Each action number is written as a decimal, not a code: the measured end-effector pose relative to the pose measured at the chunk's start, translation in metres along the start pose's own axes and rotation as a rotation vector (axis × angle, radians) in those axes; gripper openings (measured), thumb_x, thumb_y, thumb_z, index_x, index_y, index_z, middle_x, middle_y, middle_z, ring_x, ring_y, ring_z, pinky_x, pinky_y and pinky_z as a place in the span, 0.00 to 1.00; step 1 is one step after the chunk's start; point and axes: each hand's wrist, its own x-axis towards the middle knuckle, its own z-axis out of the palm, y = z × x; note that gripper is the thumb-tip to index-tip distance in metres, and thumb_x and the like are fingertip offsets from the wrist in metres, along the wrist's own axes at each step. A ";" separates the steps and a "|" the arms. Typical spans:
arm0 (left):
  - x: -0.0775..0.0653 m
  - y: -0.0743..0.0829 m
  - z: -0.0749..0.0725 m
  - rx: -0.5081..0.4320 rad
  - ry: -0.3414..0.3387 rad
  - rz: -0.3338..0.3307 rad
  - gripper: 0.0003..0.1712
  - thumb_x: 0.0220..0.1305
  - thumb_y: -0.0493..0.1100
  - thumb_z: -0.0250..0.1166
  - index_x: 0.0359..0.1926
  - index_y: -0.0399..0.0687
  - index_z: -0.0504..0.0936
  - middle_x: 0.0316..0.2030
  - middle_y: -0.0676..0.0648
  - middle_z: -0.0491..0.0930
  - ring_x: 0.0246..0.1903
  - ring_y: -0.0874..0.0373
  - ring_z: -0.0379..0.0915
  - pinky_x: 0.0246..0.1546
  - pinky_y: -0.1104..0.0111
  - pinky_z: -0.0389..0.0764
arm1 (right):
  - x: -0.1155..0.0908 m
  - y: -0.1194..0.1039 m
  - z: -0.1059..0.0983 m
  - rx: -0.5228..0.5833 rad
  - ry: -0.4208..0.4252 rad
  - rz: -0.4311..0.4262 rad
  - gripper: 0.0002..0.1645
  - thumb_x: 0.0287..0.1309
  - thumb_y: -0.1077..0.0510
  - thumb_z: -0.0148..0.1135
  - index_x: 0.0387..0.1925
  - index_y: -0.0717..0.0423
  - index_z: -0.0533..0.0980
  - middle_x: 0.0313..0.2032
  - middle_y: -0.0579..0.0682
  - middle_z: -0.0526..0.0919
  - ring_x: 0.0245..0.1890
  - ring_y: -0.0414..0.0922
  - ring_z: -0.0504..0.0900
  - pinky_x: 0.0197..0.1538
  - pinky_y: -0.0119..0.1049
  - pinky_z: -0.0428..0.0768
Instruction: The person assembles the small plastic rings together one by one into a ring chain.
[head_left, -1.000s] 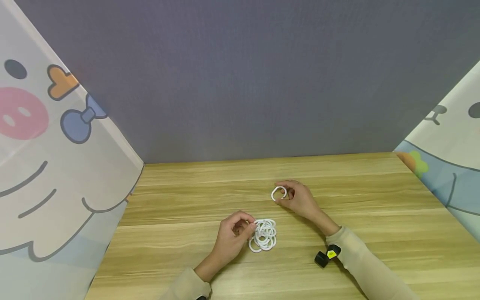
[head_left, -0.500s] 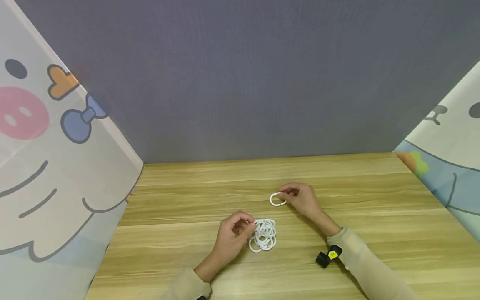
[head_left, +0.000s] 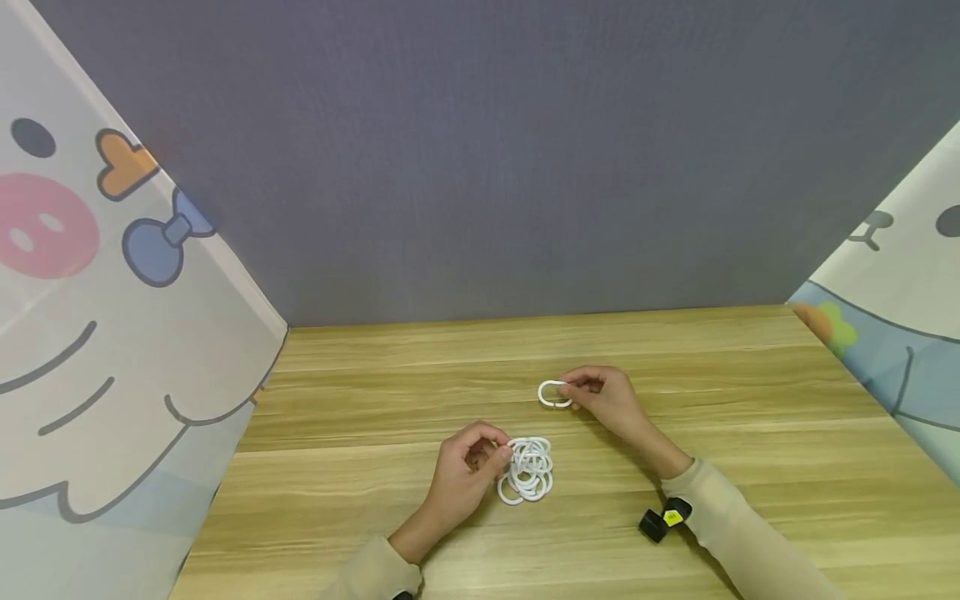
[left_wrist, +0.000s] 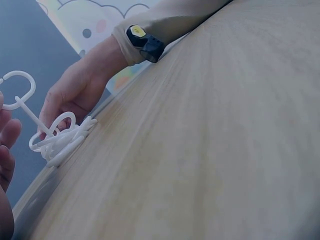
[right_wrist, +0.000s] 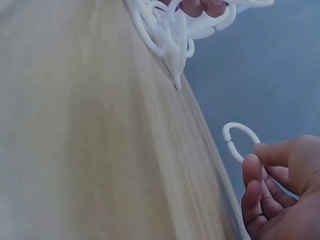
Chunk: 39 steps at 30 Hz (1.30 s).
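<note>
Several white plastic rings (head_left: 534, 482) lie in a tangled pile on the table. At the pile's left side my left hand (head_left: 461, 477) pinches the upper edge of one ring (left_wrist: 33, 89), which rises above the others in the left wrist view. Farther back and to the right, my right hand (head_left: 609, 402) pinches a single white ring (head_left: 542, 397) between thumb and index finger. This ring is oval, with a small gap in its side (right_wrist: 236, 125) seen in the right wrist view. My right fingers cover its right end.
The wood-grain table (head_left: 360, 400) runs back to a grey panel (head_left: 480, 167). Cartoon-printed panels stand at the left (head_left: 135, 350) and right (head_left: 907, 333). A black wrist device (head_left: 663, 520) sits on the right sleeve.
My right hand has turned the single ring from a more upright, round view to a flatter oval, its gap now toward me. The left hand and the pile have stayed in place.
</note>
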 end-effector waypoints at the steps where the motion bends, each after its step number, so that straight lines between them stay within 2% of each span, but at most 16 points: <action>1: 0.000 0.000 0.000 0.002 0.001 0.001 0.03 0.75 0.29 0.69 0.44 0.30 0.84 0.28 0.36 0.81 0.21 0.50 0.78 0.21 0.75 0.76 | -0.001 -0.002 0.000 0.015 -0.003 0.011 0.09 0.69 0.70 0.74 0.47 0.74 0.86 0.35 0.61 0.89 0.26 0.41 0.84 0.32 0.31 0.86; 4: 0.000 0.000 0.000 0.008 0.006 -0.009 0.03 0.75 0.29 0.70 0.44 0.30 0.84 0.29 0.36 0.82 0.22 0.52 0.78 0.22 0.75 0.77 | -0.005 -0.007 0.001 0.047 -0.011 0.032 0.09 0.71 0.69 0.72 0.47 0.74 0.85 0.36 0.63 0.89 0.27 0.41 0.85 0.33 0.32 0.87; 8: 0.000 0.001 0.000 0.012 0.015 -0.031 0.06 0.76 0.31 0.70 0.44 0.28 0.84 0.29 0.36 0.82 0.25 0.65 0.78 0.23 0.75 0.78 | -0.010 -0.014 0.003 0.063 -0.012 0.045 0.08 0.73 0.69 0.69 0.47 0.75 0.83 0.35 0.62 0.89 0.27 0.40 0.86 0.33 0.33 0.88; 10: 0.000 0.002 0.000 0.014 0.018 -0.034 0.05 0.75 0.30 0.71 0.44 0.29 0.84 0.29 0.36 0.82 0.26 0.68 0.77 0.23 0.75 0.77 | -0.013 -0.017 0.004 0.083 -0.017 0.054 0.08 0.74 0.70 0.68 0.47 0.76 0.82 0.34 0.61 0.88 0.27 0.40 0.87 0.33 0.34 0.89; 15: 0.000 0.002 0.000 0.014 0.020 -0.042 0.02 0.73 0.28 0.70 0.44 0.33 0.85 0.29 0.36 0.83 0.27 0.69 0.77 0.23 0.75 0.78 | -0.019 -0.023 0.004 0.155 -0.074 0.060 0.09 0.75 0.70 0.65 0.46 0.78 0.79 0.35 0.63 0.88 0.27 0.44 0.91 0.36 0.39 0.92; 18: 0.000 0.003 0.000 0.009 0.019 -0.047 0.02 0.73 0.28 0.70 0.44 0.33 0.85 0.30 0.35 0.82 0.27 0.69 0.77 0.24 0.76 0.77 | -0.024 -0.029 0.004 0.156 -0.096 0.044 0.10 0.75 0.69 0.64 0.45 0.79 0.78 0.34 0.63 0.87 0.27 0.44 0.91 0.35 0.39 0.92; 25: 0.000 0.003 0.000 0.002 0.013 -0.040 0.05 0.74 0.29 0.71 0.43 0.29 0.84 0.30 0.35 0.82 0.28 0.69 0.77 0.24 0.76 0.77 | -0.035 -0.048 0.006 0.106 -0.069 -0.014 0.11 0.74 0.68 0.65 0.42 0.79 0.77 0.25 0.52 0.82 0.20 0.39 0.80 0.26 0.35 0.84; 30: 0.000 0.002 0.000 0.006 0.011 -0.041 0.04 0.74 0.30 0.71 0.43 0.31 0.84 0.31 0.35 0.82 0.28 0.69 0.77 0.25 0.76 0.77 | -0.042 -0.057 0.009 0.141 -0.092 -0.075 0.07 0.73 0.70 0.62 0.39 0.76 0.77 0.23 0.45 0.80 0.19 0.38 0.78 0.23 0.33 0.80; 34: 0.000 0.003 0.000 0.005 0.010 -0.042 0.04 0.73 0.29 0.72 0.43 0.31 0.84 0.31 0.35 0.83 0.29 0.69 0.77 0.25 0.76 0.77 | -0.047 -0.060 0.014 0.161 -0.144 -0.119 0.05 0.72 0.71 0.61 0.38 0.73 0.77 0.21 0.43 0.80 0.18 0.37 0.78 0.21 0.34 0.79; 39: 0.000 0.004 0.000 0.019 0.016 -0.044 0.04 0.71 0.27 0.72 0.42 0.36 0.86 0.32 0.36 0.83 0.29 0.70 0.76 0.26 0.77 0.76 | -0.052 -0.063 0.020 0.165 -0.180 -0.122 0.07 0.74 0.70 0.63 0.37 0.71 0.77 0.21 0.46 0.80 0.17 0.37 0.78 0.20 0.35 0.78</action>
